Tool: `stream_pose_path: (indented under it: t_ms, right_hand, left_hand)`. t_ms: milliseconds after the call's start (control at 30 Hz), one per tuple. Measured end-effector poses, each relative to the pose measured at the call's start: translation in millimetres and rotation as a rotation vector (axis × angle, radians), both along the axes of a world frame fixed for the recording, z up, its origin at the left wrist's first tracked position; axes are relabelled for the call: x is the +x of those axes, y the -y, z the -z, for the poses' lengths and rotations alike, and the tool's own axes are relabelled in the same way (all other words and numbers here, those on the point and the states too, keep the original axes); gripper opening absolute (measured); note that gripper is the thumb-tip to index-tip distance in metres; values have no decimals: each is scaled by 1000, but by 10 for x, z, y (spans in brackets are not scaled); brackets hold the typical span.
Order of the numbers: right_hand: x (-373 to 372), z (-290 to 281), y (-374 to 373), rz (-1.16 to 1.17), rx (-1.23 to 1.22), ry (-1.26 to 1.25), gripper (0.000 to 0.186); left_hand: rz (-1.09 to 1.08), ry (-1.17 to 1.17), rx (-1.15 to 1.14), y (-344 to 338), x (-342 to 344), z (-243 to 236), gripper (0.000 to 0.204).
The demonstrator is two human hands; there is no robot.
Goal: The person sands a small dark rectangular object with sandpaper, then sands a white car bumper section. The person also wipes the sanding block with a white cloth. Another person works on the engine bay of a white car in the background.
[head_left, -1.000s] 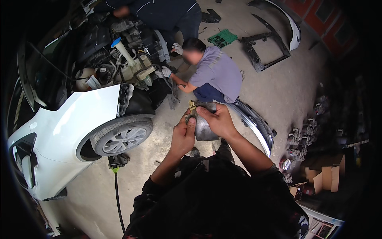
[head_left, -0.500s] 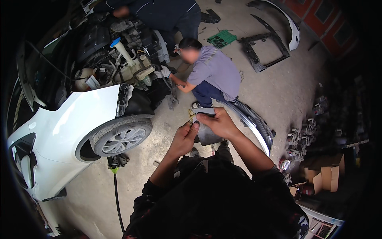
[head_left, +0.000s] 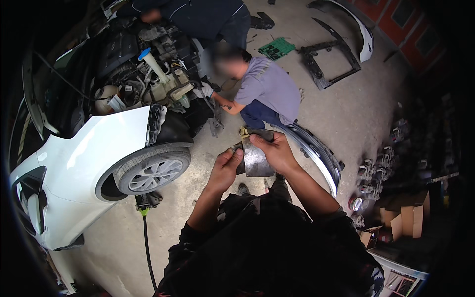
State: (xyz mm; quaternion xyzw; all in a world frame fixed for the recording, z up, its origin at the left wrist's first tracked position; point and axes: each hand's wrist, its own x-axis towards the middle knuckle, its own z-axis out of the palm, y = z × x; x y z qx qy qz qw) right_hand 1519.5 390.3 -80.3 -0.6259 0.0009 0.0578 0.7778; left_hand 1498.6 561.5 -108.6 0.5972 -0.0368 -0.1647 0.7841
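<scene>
My right hand [head_left: 275, 148] is closed, thumb on top, round a dark flat piece with a yellowish fitting [head_left: 245, 132] at its left end. Beside it, my left hand [head_left: 225, 166] is pinched shut, thumb up; a small dark bit shows at its fingertips, too hidden to name. Directly below the fingers shows a flat grey plate [head_left: 257, 164] with a metallic sheen and a straight lower edge. I cannot tell whether the plate is in my hands or lower down.
A white car [head_left: 94, 153] with its engine bay exposed stands at left, a jack [head_left: 147, 200] by its wheel. A person in a grey shirt [head_left: 272, 89] crouches ahead; another person [head_left: 198, 20] leans over the car. A curved bumper piece [head_left: 316, 156], black frame [head_left: 329, 62] and cardboard boxes [head_left: 408, 220] lie right.
The piece in my right hand has turned from a light grey face to a dark one, its yellowish end now plainer. My hands have drawn slightly apart. The grey plate looks brighter.
</scene>
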Motion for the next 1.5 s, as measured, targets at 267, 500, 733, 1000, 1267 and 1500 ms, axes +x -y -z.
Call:
stream_pose_path:
  t_ms: [267,500,733,1000,1267,1500]
  right_hand:
    - [-2,117,41,33,3,2,16]
    - [-51,132,-44,252,82,-135,19]
    - [-195,23,-206,233,13,74,15]
    - [-163,-71,-56,-21,-143,127,13]
    - [-62,-53,123,-100,-57,-16,15]
    - [-78,123,-39,194,96,-154,16]
  left_hand:
    - [-99,-152,-178,111,-37,-76,35]
    - [-321,173,-82,261,-65,-47,41]
    - [-472,332,163,399,-222,-74,40]
    - [-336,341,252,287,-250,-107,35]
    - [-104,231,244,234,-114,-130,23]
    - [-352,381,312,389,-165,-51,38]
